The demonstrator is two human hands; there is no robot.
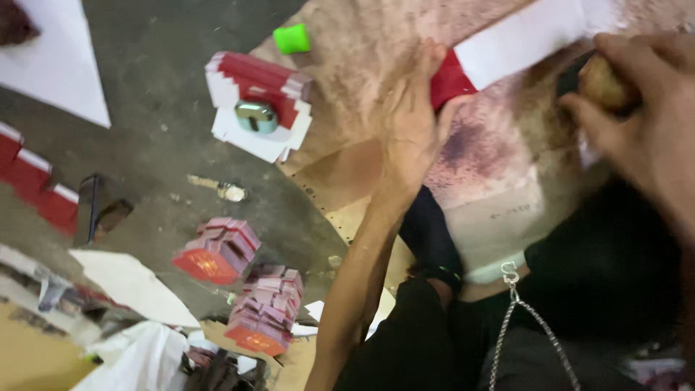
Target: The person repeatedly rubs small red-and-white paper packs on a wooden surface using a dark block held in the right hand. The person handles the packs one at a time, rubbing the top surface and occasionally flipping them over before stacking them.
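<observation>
Head view: left hand (pixel 409 119) lies flat, palm down, fingers together and stretched away from the body, forearm running from near centre up to the far centre of the scene. Its fingertips press on the red end of a flat red-and-white paper strip (pixel 507 51). The strip lies on the stained brown cardboard sheet (pixel 362 51), far right of centre; its long axis runs from the red end at the fingertips up and right to the white end at the far right edge.

Right hand (pixel 644 123) is at the far right, blurred, fingers curled tight round a small rounded tan object (pixel 604 83); can't tell what that object is. It sits just right of the strip's white part; touching or not, can't tell.

Near right: the person's dark-clothed legs, with a silver metal chain with a hook (pixel 517 304) hanging across them.

Left of the cardboard, on the grey concrete floor (pixel 159 72): a fanned stack of red-and-white folded cards (pixel 253 87) with a shiny metal weight (pixel 256 116) on top, and a small green plastic cap (pixel 292 38) just beyond it. Nearer, two bundles of red paper packets (pixel 217 250) (pixel 264 308) lie side by side. White paper sheet (pixel 58 58) at far left.
</observation>
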